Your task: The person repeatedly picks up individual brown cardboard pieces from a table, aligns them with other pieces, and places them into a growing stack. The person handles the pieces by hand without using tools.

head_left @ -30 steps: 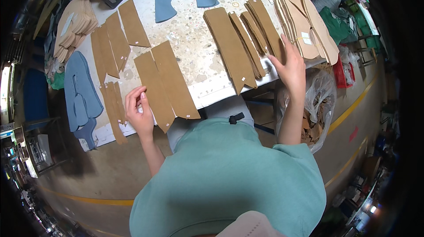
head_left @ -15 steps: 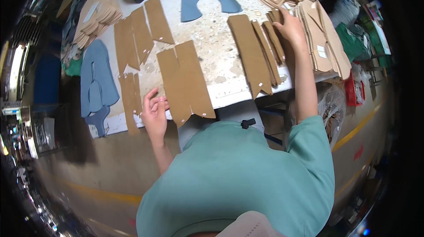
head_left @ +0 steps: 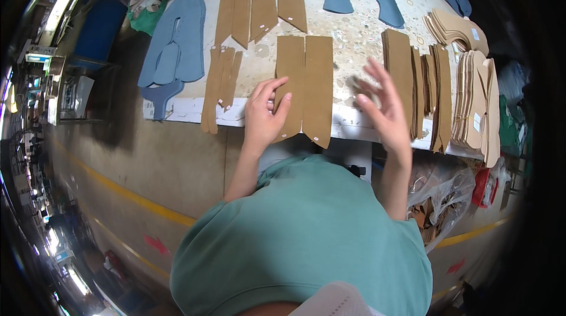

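One broad, paint-spotted desk carries everything, and its front edge is where I'd look for trouble: several brown pieces poke past it, so a brush from the person's shirt could drag one off. Toward the left corner lies a blue stack, its lower tab also over the rim – a bumped elbow might tip it.

Next in size, the row of brown stacks stands at the right, layers slightly fanned; a careless sweep of the right hand could skew them or mix the widths.

Right in front of the person lie two brown panels, side by side with a thin gap, their pointed lower ends beyond the edge. Pressing on one alone could shift it and spoil that alignment. Narrower brown strips lie to the left, likely to be knocked by the left forearm.

Smaller again, the hands: the left hand is at the left panel's side, fingers loosely bent – whether they press it I can't tell. The right hand is blurred, fingers spread and holding nothing.

Smallest, a white tag near a panel's tip could get rubbed loose by handling.
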Action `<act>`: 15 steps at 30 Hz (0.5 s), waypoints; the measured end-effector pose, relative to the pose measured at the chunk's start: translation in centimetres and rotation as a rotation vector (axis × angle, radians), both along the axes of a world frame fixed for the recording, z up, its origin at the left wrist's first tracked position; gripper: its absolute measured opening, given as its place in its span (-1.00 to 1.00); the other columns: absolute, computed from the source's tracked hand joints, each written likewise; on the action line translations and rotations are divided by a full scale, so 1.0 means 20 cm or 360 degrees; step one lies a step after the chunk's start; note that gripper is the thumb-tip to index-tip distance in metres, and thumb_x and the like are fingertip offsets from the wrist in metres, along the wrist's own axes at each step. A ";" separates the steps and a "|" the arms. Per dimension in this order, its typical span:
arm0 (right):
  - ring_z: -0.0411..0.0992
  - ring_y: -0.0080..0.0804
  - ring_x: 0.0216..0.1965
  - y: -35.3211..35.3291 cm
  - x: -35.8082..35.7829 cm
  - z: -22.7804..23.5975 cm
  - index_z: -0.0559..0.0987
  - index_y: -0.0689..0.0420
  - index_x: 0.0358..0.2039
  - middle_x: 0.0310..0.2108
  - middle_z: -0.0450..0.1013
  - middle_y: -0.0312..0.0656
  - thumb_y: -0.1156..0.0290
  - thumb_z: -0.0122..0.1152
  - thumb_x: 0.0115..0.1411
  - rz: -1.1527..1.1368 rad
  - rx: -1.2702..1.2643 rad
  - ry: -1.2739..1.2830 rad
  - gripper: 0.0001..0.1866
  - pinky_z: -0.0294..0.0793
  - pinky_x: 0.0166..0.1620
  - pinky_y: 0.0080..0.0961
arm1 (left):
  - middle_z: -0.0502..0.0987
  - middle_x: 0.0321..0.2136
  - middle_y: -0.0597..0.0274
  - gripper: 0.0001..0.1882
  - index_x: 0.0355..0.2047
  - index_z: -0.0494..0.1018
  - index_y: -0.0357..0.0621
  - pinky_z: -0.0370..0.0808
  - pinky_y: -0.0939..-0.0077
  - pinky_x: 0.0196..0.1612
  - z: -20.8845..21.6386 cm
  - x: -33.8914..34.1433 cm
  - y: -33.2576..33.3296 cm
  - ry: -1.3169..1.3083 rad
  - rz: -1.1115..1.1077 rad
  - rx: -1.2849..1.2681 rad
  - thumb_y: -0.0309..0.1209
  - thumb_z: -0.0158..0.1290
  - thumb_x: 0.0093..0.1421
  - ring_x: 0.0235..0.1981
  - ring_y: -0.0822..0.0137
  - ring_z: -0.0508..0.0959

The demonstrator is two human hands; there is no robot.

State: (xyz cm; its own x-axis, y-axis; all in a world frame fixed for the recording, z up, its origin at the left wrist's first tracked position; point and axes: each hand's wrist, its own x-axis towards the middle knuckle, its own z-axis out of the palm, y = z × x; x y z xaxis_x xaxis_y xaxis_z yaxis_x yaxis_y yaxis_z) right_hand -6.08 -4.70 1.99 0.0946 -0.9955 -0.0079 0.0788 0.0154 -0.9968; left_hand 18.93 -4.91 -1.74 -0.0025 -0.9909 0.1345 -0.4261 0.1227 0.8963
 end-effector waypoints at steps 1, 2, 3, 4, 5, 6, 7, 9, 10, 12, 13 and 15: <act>0.17 -0.17 0.31 -0.02 0.05 -0.04 0.17 0.02 0.37 0.33 0.11 0.05 0.48 0.24 0.23 0.0034 0.0150 -0.0017 -0.27 0.34 0.23 -0.25 | 0.48 -0.06 0.12 -0.60 0.09 0.43 -0.27 0.55 0.66 -0.36 0.00 0.00 0.01 0.0061 0.0003 0.0006 -0.58 0.10 0.22 -0.27 0.51 0.54; 0.19 -0.17 0.30 -0.03 0.08 -0.07 0.18 0.02 0.37 0.31 0.13 0.08 0.48 0.23 0.24 0.0004 0.0199 -0.0079 -0.28 0.34 0.24 -0.26 | 0.49 -0.05 0.07 -0.50 0.20 0.32 -0.26 0.54 0.62 -0.24 0.00 0.00 0.02 0.0247 0.0042 0.0065 -0.58 0.09 0.24 -0.21 0.50 0.56; 0.21 -0.17 0.29 -0.04 0.11 -0.10 0.18 0.02 0.37 0.29 0.14 0.10 0.48 0.21 0.25 -0.0057 0.0316 -0.0147 -0.30 0.33 0.24 -0.27 | 0.50 -0.06 0.05 -0.49 0.22 0.30 -0.28 0.54 0.62 -0.22 -0.01 0.01 0.04 0.0388 0.0074 0.0105 -0.57 0.07 0.25 -0.21 0.48 0.57; 0.23 -0.19 0.28 -0.04 0.14 -0.12 0.18 0.03 0.36 0.28 0.16 0.09 0.49 0.21 0.24 -0.0072 0.0268 -0.0180 -0.30 0.33 0.23 -0.29 | 0.51 -0.08 0.03 -0.48 0.23 0.27 -0.30 0.54 0.61 -0.19 -0.01 0.02 0.05 0.0546 0.0094 0.0112 -0.56 0.06 0.27 -0.21 0.46 0.57; 0.25 -0.21 0.26 -0.05 0.16 -0.14 0.19 0.03 0.36 0.26 0.18 0.08 0.50 0.21 0.24 -0.0107 0.0256 -0.0220 -0.30 0.34 0.23 -0.30 | 0.52 -0.09 0.01 -0.48 0.25 0.25 -0.31 0.53 0.61 -0.17 -0.02 0.03 0.07 0.0711 0.0108 0.0143 -0.55 0.05 0.28 -0.21 0.44 0.58; 0.27 -0.22 0.25 -0.05 0.18 -0.15 0.19 0.04 0.36 0.25 0.20 0.07 0.52 0.21 0.24 -0.0146 0.0249 -0.0261 -0.30 0.34 0.22 -0.32 | 0.53 -0.09 0.02 -0.47 0.26 0.23 -0.33 0.52 0.61 -0.13 -0.02 0.05 0.08 0.0746 0.0067 0.0233 -0.56 0.04 0.29 -0.19 0.45 0.58; 0.27 -0.24 0.24 -0.06 0.20 -0.16 0.20 0.04 0.35 0.25 0.21 0.06 0.53 0.21 0.23 -0.0150 0.0168 -0.0171 -0.31 0.35 0.22 -0.34 | 0.54 -0.08 0.04 -0.46 0.27 0.21 -0.34 0.50 0.62 -0.10 -0.02 0.08 0.10 0.0792 0.0017 0.0343 -0.57 0.02 0.30 -0.17 0.45 0.58; 0.28 -0.29 0.23 -0.07 0.23 -0.18 0.22 0.05 0.34 0.23 0.23 0.05 0.56 0.22 0.22 -0.0181 0.0115 0.0035 -0.31 0.37 0.20 -0.37 | 0.55 -0.09 0.05 -0.45 0.29 0.17 -0.35 0.48 0.62 -0.06 -0.03 0.10 0.13 0.0854 -0.0065 0.0493 -0.59 0.00 0.31 -0.13 0.45 0.57; 0.41 -0.44 0.05 -0.07 0.23 -0.18 0.25 0.05 0.32 0.15 0.31 -0.03 0.60 0.22 0.20 -0.0190 0.0020 0.0131 -0.32 0.44 0.07 -0.52 | 0.56 -0.10 0.05 -0.45 0.29 0.16 -0.36 0.47 0.63 -0.05 -0.04 0.11 0.14 0.0868 -0.0093 0.0536 -0.60 -0.01 0.31 -0.12 0.45 0.57; 0.43 -0.52 -0.03 -0.05 0.22 -0.18 0.23 0.08 0.33 0.09 0.36 -0.09 0.60 0.17 0.23 -0.0017 0.0141 0.0105 -0.34 0.45 0.04 -0.56 | 0.57 -0.10 0.05 -0.44 0.31 0.13 -0.36 0.46 0.63 -0.04 -0.05 0.10 0.16 0.0922 -0.0126 0.0581 -0.61 -0.03 0.31 -0.09 0.45 0.56; 0.45 -0.55 -0.07 -0.03 0.21 -0.18 0.23 0.09 0.34 0.06 0.38 -0.11 0.60 0.15 0.24 0.0086 0.0188 0.0035 -0.34 0.46 0.02 -0.58 | 0.57 -0.09 0.04 -0.43 0.31 0.12 -0.36 0.45 0.62 -0.03 -0.06 0.09 0.17 0.0960 -0.0130 0.0585 -0.62 -0.04 0.32 -0.08 0.46 0.55; 0.35 -0.69 -0.39 0.00 0.22 -0.19 0.28 0.02 0.32 -0.11 0.40 -0.22 0.59 0.22 0.20 0.0160 0.0166 0.0203 -0.32 0.42 -0.18 -0.71 | 0.57 -0.07 0.04 -0.44 0.32 0.11 -0.37 0.44 0.61 -0.01 -0.06 0.06 0.18 0.1023 -0.0114 0.0577 -0.63 -0.06 0.32 -0.07 0.46 0.54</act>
